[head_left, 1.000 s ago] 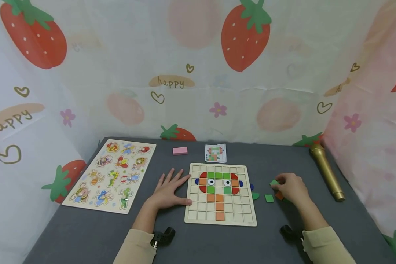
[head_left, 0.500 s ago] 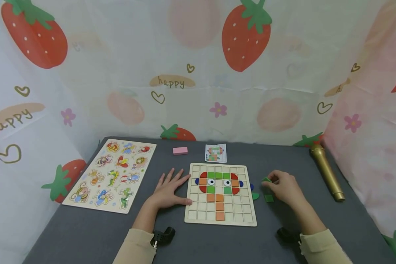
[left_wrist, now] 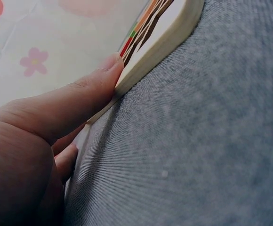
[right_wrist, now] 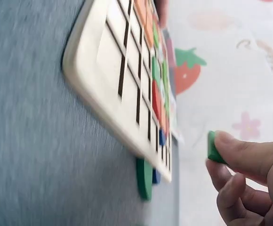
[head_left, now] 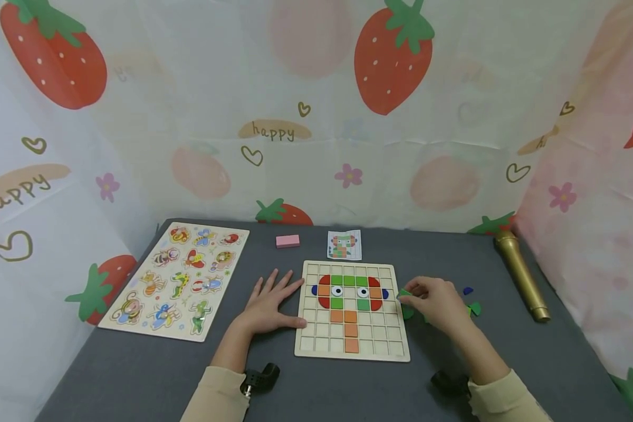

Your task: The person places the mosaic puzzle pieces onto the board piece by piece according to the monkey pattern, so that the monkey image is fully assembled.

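1. The green tile (right_wrist: 213, 149) is at the right edge of the board, raised over the table (head_left: 295, 390). In the right wrist view it is apart from the board. I cannot tell a long axis; it looks short.
2. The right hand (head_left: 436, 302) pinches this one tile between thumb and finger. It is the nearer hand, and the board lies to its left.
3. The board (head_left: 321, 346) is one, flat and nearly square. On it I count two eye tiles (head_left: 337, 291), two blue pieces (head_left: 315, 290), four red pieces (head_left: 324, 279) and, in the near middle, four orange tiles (head_left: 351, 331). The green ones are too close together for a sure count.
4. The left hand (head_left: 268, 308) rests at the left of the board, fingers spread, its thumb touching the edge.
5. Beside the right edge lie one green half-round (right_wrist: 144, 179) and one blue half-round (right_wrist: 156, 177). Farther right are one blue bit (head_left: 468, 291) and a green bit (head_left: 475, 308), maybe two.
6. On the far side: one card (head_left: 344, 244), one pink block (head_left: 287, 241).
7. Far left: one picture board (head_left: 186, 332) with twelve figures. Far right: one gold tube (head_left: 522, 275).
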Motion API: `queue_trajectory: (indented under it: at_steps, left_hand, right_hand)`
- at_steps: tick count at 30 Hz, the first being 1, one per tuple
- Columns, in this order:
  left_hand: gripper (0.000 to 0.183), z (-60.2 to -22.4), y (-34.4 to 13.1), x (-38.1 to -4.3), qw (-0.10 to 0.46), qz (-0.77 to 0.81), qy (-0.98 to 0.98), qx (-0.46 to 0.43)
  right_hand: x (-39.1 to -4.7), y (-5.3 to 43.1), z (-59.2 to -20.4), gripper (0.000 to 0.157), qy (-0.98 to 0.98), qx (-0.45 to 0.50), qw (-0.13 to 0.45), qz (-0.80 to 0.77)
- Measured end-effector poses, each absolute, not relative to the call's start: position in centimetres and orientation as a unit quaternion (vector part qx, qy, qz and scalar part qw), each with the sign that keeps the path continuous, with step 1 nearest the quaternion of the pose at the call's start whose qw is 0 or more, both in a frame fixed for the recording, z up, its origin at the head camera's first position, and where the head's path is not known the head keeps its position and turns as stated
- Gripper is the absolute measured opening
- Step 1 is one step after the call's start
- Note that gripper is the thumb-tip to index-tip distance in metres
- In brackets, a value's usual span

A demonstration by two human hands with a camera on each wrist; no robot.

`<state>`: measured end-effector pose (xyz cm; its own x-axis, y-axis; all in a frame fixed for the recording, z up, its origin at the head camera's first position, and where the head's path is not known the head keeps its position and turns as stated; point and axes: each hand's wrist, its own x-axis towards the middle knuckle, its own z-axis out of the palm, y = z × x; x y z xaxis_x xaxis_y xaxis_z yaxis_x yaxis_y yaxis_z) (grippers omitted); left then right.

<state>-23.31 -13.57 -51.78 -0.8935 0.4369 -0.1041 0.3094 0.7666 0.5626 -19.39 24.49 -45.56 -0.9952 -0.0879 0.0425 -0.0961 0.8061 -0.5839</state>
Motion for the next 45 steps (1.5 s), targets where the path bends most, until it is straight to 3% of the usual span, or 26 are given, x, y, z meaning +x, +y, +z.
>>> queue_trajectory:
  at_steps: [18, 37, 45]
  left_hand:
    - [0.101, -51.6, -13.3, -23.3, 0.111, 0.280, 0.932, 0.200]
    - [0.100, -51.5, -13.2, -23.3, 0.113, 0.282, 0.931, 0.202]
    - [0.099, -51.6, -13.5, -23.3, 0.114, 0.282, 0.933, 0.194]
  right_hand:
    - [-18.5, 19.5, -45.7, 0.007, -0.925, 0.109, -0.036, 0.363]
    - [-18.9, 15.2, -47.9, 0.011, -0.915, 0.153, -0.062, 0.368]
    - [-18.6, 13.7, -48.7, 0.011, -0.939, 0.169, -0.065, 0.292]
